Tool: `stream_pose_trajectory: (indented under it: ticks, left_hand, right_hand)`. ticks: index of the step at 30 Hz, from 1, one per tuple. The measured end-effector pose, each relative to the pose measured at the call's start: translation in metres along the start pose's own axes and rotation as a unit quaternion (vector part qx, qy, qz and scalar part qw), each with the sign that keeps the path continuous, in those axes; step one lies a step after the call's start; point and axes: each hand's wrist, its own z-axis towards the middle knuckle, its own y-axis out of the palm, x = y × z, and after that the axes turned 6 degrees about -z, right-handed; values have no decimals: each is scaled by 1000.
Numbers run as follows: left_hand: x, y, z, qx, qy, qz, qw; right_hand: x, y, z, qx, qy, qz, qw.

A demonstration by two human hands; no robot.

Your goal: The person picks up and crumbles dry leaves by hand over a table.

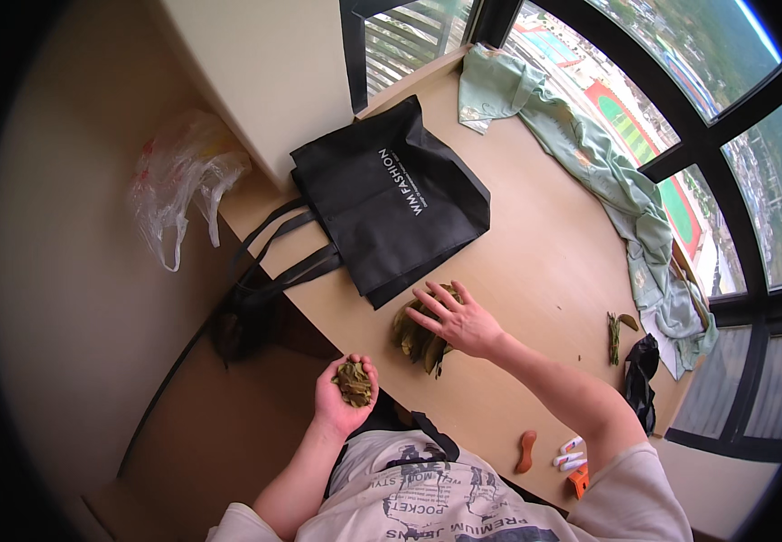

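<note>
My left hand is cupped palm up just off the table's near edge, and in it lies a clump of dried brownish-green leaves. Over the tabletop, my right hand is spread flat with its fingers apart. Beneath those fingers sits a larger heap of dried leaves, partly hidden by the hand. Whether the fingers press on the heap or hover above it, I cannot tell. Some leaves of the heap stick out toward me.
A black fabric tote bag lies beyond the heap, handles over the edge. Green cloth lines the window. Rightward are a tied stem bundle, black plastic bag, brown object, white tubes and orange box. Clear plastic bags hang left.
</note>
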Motion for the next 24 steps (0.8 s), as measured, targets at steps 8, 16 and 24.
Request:
stream_pose_trajectory:
  ticks: [8, 16, 24]
  left_hand:
    - [-4, -9, -5, -17, 16, -21, 999]
    - [-3, -1, 3, -15, 12, -11, 1000]
    - [-2, 10, 15, -11, -9, -3, 1000]
  right_hand:
    - [3, 28, 64, -161, -67, 63, 983]
    - [4, 37, 66, -148, -23, 84, 985]
    - [-12, 37, 34, -108, 38, 82, 990]
